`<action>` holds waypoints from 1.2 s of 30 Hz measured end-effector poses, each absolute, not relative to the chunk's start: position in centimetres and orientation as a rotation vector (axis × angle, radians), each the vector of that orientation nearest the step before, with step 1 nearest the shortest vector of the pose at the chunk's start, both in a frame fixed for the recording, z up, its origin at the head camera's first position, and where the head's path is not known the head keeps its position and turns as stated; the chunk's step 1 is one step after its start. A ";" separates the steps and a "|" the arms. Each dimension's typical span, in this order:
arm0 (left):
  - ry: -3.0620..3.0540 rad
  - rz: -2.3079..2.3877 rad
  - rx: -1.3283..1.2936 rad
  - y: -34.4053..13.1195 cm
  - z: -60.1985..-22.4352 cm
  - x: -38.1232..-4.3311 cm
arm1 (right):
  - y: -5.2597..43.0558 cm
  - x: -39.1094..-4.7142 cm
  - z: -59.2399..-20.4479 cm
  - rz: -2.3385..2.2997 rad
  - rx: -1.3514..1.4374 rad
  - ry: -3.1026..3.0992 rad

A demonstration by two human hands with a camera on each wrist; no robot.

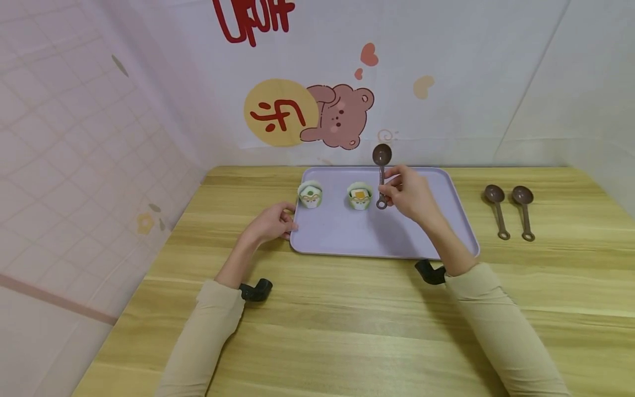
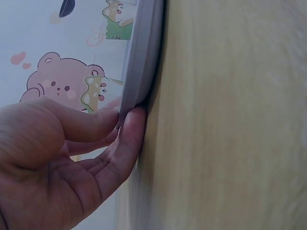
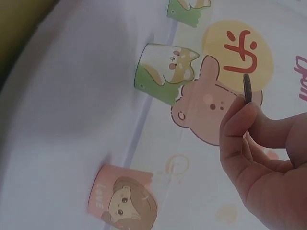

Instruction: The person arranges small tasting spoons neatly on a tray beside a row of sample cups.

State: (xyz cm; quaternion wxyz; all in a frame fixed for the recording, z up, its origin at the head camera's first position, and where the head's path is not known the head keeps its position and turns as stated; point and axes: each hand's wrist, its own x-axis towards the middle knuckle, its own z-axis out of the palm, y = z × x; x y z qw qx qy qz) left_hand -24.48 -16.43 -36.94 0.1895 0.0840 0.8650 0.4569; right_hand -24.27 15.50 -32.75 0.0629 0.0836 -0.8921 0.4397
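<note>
My left hand point(image 1: 269, 223) pinches the left rim of a lilac tray point(image 1: 327, 237), thumb above and fingertips beneath in the left wrist view. Over the tray, my right hand point(image 1: 410, 192) pinches the handle of a brown measuring spoon point(image 1: 382, 155), its round bowl pointing up and away. Only the handle tip point(image 3: 247, 87) shows in the right wrist view. Two green paper cups with dog faces, a left cup point(image 1: 310, 199) and a middle cup point(image 1: 359, 201), stand on the tray with small pieces inside. A pink cup point(image 3: 122, 199) shows in the right wrist view; the right hand hides it from the head camera.
Two more brown measuring spoons, one point(image 1: 498, 209) beside the other point(image 1: 525, 212), lie on the wooden table point(image 1: 337, 325) right of the tray. A printed cloth point(image 1: 446, 44) with a bear stands behind the table. Black camera mounts point(image 1: 257, 290) sit at both wrists.
</note>
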 end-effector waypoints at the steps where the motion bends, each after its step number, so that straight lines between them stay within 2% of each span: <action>1: 2.432 1.283 0.237 -16.4 -36.9 -24.5 | 15.3 -24.3 -32.8 1.333 0.253 -2.694; 36: 2.434 1.288 0.235 -16.3 -37.0 -24.5 | 8.6 -26.2 -33.6 1.444 0.246 -2.796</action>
